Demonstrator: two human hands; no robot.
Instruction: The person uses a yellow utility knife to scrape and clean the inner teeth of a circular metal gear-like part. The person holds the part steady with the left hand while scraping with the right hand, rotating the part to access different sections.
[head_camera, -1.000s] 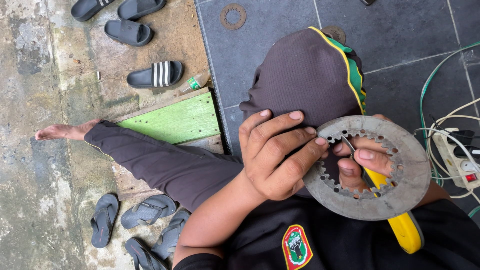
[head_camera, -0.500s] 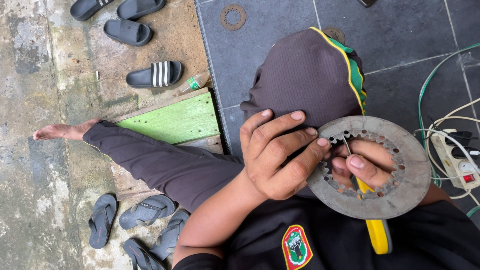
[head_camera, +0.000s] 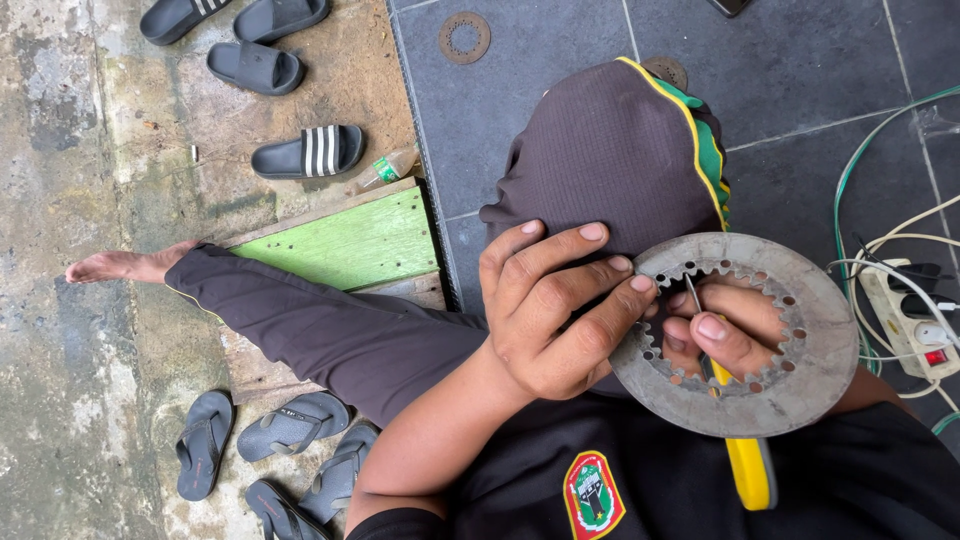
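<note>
both hands busy | left hand (head_camera: 550, 310) grips toothed ring (head_camera: 790, 395) rim | right hand (head_camera: 725, 325) holds screwdriver (head_camera: 745, 455) inside

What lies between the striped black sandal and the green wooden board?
In the head view, a small plastic bottle lies between the striped black sandal and the green wooden board.

Head camera looks steeply down; close range.

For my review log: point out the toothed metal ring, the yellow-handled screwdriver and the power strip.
toothed metal ring (head_camera: 800, 395), head view, lower right of its flat band.
yellow-handled screwdriver (head_camera: 750, 472), head view, yellow handle below the ring.
power strip (head_camera: 905, 318), head view, white casing.
</note>
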